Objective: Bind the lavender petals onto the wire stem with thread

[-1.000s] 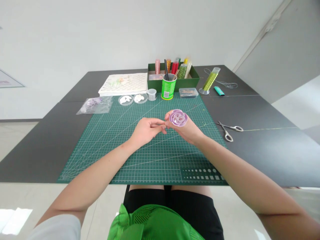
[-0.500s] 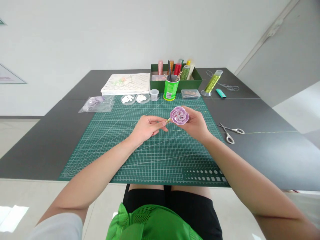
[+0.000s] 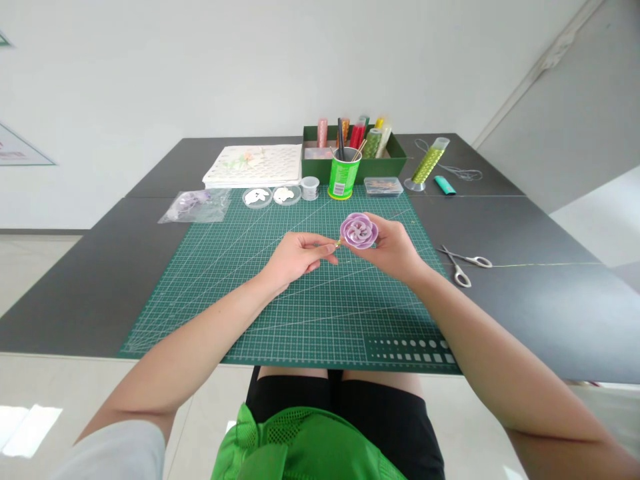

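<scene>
A round purple artificial flower (image 3: 359, 231) with layered petals and a pale centre is held above the cutting mat, its face toward me. My left hand (image 3: 303, 257) pinches the thin yellow-green stem (image 3: 339, 243) at the flower's left side between thumb and fingers. From the right, my right hand (image 3: 393, 247) grips the flower, its fingers partly hidden behind the petals. Below both hands lies the green gridded cutting mat (image 3: 300, 313). A pair of scissors (image 3: 463, 263) with white handles rests spread on the dark table, right of my right hand.
Behind the mat stand a green can (image 3: 343, 183) with sticks and a dark green box (image 3: 395, 160) of thread spools. Shallow dishes (image 3: 257, 197) with white pieces, a plastic bag (image 3: 195, 207), a white stack (image 3: 250, 177) and a tilted green spool (image 3: 430, 163) stand around.
Both hands and the flower stay almost in place. My left fingers sit slightly closer to the flower, with less stem showing. The view has shifted a little.
</scene>
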{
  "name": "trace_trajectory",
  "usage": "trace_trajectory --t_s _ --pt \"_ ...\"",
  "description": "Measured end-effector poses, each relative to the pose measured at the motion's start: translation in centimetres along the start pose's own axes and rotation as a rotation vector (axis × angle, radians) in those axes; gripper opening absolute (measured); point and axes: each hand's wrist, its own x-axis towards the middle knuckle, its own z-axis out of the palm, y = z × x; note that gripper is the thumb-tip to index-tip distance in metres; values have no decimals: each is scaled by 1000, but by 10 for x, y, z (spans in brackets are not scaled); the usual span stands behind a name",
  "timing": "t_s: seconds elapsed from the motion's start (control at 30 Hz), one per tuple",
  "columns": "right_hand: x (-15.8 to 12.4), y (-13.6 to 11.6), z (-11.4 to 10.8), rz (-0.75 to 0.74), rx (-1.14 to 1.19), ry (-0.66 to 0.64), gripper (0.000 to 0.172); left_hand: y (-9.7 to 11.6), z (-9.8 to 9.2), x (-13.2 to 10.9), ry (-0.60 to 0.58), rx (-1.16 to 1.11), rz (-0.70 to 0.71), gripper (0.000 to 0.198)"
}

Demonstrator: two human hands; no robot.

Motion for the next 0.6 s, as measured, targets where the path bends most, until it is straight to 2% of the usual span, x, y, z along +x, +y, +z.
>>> trace_trajectory --t_s 0.37,0.43,0.5,0.6 --pt "2 -2 0 36 73 -44 22 1 -2 -2 -22 14 -19 24" --pt "4 -1 3 59 180 -22 25 3 -2 -2 -15 7 -28 25" --pt "6 1 7 105 341 -19 36 3 -3 -2 -6 -1 -15 26" --pt "6 3 16 210 557 -133 52 3 -4 -2 17 -2 28 27"
